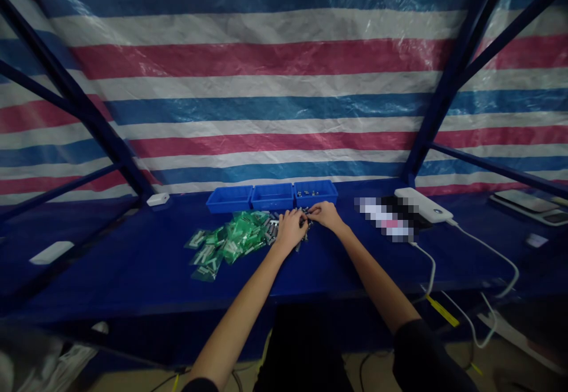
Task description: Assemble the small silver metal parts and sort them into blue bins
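My left hand (pixel 291 228) rests over a pile of small metal parts (pixel 271 226), its fingers bent; what they hold, if anything, is hidden. Close on its right, my right hand (pixel 325 214) has its fingertips pinched together above the same parts, and the thing between them is too small to name. Green and clear plastic bags (pixel 242 235) with small metal pieces lie heaped to the left of my left hand. Behind the hands stand three blue bins in a row: the left bin (pixel 229 198), the middle bin (pixel 272 196) and the right bin (pixel 315 193), which holds a few small metal pieces.
On the blue table (pixel 146 268), a white power bank (pixel 423 205) with a cable and a blurred-out item (pixel 390 217) lie right of my hands. A scale (pixel 530 203) stands far right. White boxes (pixel 158 199) sit left. Blue frame posts rise on both sides.
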Available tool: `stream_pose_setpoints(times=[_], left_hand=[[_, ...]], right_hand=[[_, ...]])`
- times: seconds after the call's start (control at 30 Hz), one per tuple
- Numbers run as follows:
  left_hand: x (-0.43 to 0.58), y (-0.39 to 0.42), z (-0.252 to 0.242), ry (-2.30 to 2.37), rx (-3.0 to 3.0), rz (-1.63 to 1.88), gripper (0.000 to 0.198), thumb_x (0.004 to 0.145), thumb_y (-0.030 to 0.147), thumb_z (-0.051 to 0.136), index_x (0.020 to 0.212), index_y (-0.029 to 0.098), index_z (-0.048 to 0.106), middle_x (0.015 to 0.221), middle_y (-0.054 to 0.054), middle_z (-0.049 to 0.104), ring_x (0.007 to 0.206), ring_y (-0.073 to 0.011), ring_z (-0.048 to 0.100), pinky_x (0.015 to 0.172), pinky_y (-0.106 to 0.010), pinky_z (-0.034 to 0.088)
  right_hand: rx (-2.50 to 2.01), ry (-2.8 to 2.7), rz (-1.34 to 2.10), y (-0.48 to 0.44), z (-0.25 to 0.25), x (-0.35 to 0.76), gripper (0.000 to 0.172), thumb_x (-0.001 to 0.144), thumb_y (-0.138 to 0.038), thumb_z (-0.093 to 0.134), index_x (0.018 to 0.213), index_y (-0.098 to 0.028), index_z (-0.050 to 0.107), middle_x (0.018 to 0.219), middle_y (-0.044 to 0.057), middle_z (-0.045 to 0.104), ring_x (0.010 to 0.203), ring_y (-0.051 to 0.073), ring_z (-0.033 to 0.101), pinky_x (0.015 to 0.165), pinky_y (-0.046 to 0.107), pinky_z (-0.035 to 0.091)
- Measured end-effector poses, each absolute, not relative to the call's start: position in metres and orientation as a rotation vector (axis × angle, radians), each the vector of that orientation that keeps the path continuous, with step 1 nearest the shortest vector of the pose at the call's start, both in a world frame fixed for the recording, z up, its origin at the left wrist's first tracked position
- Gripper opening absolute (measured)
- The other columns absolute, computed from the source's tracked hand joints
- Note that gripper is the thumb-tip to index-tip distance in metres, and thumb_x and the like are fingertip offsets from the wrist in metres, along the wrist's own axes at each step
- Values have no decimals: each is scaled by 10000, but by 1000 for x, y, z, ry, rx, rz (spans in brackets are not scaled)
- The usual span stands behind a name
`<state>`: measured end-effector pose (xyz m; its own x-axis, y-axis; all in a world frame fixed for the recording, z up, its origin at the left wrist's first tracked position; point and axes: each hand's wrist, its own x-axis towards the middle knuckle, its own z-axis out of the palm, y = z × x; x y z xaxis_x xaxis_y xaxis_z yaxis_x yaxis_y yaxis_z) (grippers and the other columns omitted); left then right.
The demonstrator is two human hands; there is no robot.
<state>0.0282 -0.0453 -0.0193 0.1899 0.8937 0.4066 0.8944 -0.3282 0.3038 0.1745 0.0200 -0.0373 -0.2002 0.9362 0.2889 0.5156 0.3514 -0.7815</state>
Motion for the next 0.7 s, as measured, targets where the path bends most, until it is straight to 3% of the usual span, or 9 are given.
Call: stream_pose_setpoints(times=[0.13, 0.27, 0.43, 0.7], left_hand=[[27, -45, -17, -1864, -2417, -985, 100, 790, 212, 517, 861, 202, 586, 844, -41, 595, 843, -205, 542, 758, -332, 344], [27, -44, -16, -1881, -2327, -1224, 101, 798, 269, 525, 854, 194, 561, 812, -18, 577, 789, -167, 551, 750, -312, 349], [27, -43, -15, -1817, -2293, -1403, 98, 815, 277, 516, 847, 195, 559, 786, -9, 568, 756, -153, 541, 729, -295, 364], [24, -39, -16, -1754, -2232, -1632, 122, 811, 294, 548, 874, 194, 580, 797, -15, 567, 761, -148, 542, 736, -280, 400]], right_hand=[[-1239, -1772, 727, 18, -33, 173, 146, 560, -283, 744, 670, -196, 704, 543, 17, 669, 619, 195, 656, 582, 252, 484], [-1143, -1535, 992, 15, -25, 167, 277, 574, -356, 746, 775, -171, 701, 556, 12, 668, 553, 163, 632, 551, 262, 512], [-977, -1285, 1426, 10, -18, 161, 288, 593, -265, 762, 845, -146, 688, 688, 33, 701, 607, 129, 643, 645, 262, 550], [-945, -1132, 1626, 9, -13, 164, 280, 675, -168, 710, 952, -161, 673, 726, 21, 694, 621, 101, 637, 722, 249, 546]])
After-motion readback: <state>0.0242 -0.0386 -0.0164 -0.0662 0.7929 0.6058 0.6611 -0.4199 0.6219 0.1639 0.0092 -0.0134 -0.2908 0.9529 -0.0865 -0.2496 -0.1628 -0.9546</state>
